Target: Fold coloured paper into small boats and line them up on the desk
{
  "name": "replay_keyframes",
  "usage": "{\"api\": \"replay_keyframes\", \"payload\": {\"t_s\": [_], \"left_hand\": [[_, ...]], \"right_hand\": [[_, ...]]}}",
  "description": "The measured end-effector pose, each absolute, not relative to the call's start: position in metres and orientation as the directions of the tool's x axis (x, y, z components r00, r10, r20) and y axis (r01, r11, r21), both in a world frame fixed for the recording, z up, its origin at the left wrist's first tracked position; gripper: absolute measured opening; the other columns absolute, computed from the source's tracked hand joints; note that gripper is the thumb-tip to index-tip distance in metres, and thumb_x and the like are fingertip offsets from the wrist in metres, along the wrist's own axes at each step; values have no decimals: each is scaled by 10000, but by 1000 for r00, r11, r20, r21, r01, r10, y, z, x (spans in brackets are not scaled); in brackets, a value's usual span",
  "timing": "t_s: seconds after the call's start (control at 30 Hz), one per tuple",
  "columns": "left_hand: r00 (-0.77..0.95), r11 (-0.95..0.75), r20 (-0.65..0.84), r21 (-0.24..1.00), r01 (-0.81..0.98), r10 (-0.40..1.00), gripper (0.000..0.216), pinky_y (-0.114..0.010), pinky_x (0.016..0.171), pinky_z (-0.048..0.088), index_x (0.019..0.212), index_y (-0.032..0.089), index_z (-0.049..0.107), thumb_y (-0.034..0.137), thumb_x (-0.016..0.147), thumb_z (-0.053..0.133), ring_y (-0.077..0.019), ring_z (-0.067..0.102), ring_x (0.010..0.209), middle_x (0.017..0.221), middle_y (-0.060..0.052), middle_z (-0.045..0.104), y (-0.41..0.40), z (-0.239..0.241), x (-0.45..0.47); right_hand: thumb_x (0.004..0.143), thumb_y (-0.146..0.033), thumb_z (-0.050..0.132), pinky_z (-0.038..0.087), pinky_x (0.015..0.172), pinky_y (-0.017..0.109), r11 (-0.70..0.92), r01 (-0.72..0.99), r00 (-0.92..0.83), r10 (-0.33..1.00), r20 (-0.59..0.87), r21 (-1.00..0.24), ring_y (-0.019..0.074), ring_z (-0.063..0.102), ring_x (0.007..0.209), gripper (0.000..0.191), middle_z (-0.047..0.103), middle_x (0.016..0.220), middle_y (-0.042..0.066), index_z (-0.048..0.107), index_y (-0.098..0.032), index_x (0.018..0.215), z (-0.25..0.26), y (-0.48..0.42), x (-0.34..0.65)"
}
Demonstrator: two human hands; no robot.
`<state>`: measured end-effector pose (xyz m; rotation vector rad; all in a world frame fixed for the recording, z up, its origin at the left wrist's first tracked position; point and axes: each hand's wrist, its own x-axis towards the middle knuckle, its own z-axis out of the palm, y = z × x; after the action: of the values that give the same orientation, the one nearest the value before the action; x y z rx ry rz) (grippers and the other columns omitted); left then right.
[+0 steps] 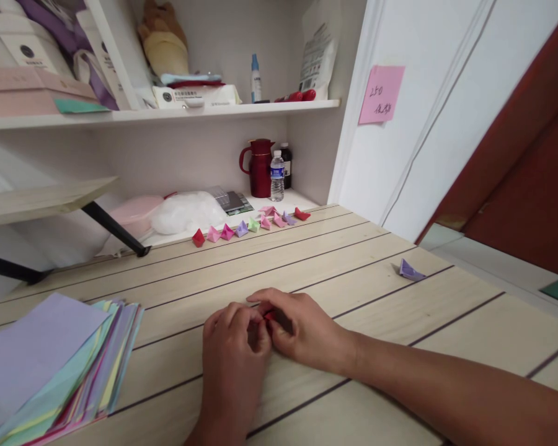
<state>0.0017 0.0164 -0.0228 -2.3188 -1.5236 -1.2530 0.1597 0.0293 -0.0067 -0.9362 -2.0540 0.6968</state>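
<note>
Between my fingertips is a small piece of red folded paper point(270, 316), mostly hidden by the fingers. My left hand point(236, 337) pinches its left side, and my right hand point(302, 325) pinches it from the right. Both hands rest low over the middle of the wooden table point(177, 347). Along the table's back edge stands a row of several small folded paper boats point(242, 229) in red, pink, purple and green. A single purple paper boat point(410, 271) sits apart at the right.
A fanned stack of coloured paper sheets point(41, 359) lies at the left. Behind the table are a red jug point(261, 167), a water bottle point(277, 176) and a white plastic bag point(188, 212). A small raised stand point(46, 199) occupies the back left.
</note>
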Motion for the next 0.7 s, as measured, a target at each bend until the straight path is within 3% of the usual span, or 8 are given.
{"api": "replay_keyframes", "payload": {"t_s": [0.13, 0.37, 0.53, 0.7], "left_hand": [[169, -498, 681, 321, 806, 713, 162, -386, 711, 456, 705, 221, 550, 67, 749, 574, -202, 605, 693, 697, 9, 624, 17, -23, 1], [197, -512, 692, 283, 811, 694, 177, -388, 748, 438, 709, 222, 540, 58, 745, 595, -180, 602, 684, 686, 36, 619, 14, -21, 2], [215, -520, 698, 258, 814, 684, 179, -388, 770, 426, 720, 222, 537, 55, 753, 593, -177, 602, 693, 694, 41, 621, 13, -20, 1], [226, -513, 692, 239, 825, 686, 178, -392, 786, 417, 728, 220, 538, 55, 758, 595, -179, 594, 697, 698, 38, 618, 12, -20, 0]], "right_hand": [[746, -17, 513, 492, 675, 208, 564, 384, -430, 810, 399, -731, 118, 652, 721, 501, 728, 885, -24, 585, -240, 1188, -5, 30, 160], [753, -20, 534, 424, 598, 192, 560, 418, -407, 820, 403, -716, 105, 571, 657, 217, 647, 762, -37, 587, -207, 849, 1, 30, 161], [706, 23, 519, 455, 693, 224, 628, 404, -452, 769, 451, -666, 141, 604, 788, 241, 666, 867, 5, 568, -198, 790, -3, 33, 163], [716, 22, 510, 484, 760, 251, 648, 438, -469, 756, 457, -623, 168, 633, 889, 280, 672, 1000, 38, 583, -202, 869, -4, 33, 164]]}}
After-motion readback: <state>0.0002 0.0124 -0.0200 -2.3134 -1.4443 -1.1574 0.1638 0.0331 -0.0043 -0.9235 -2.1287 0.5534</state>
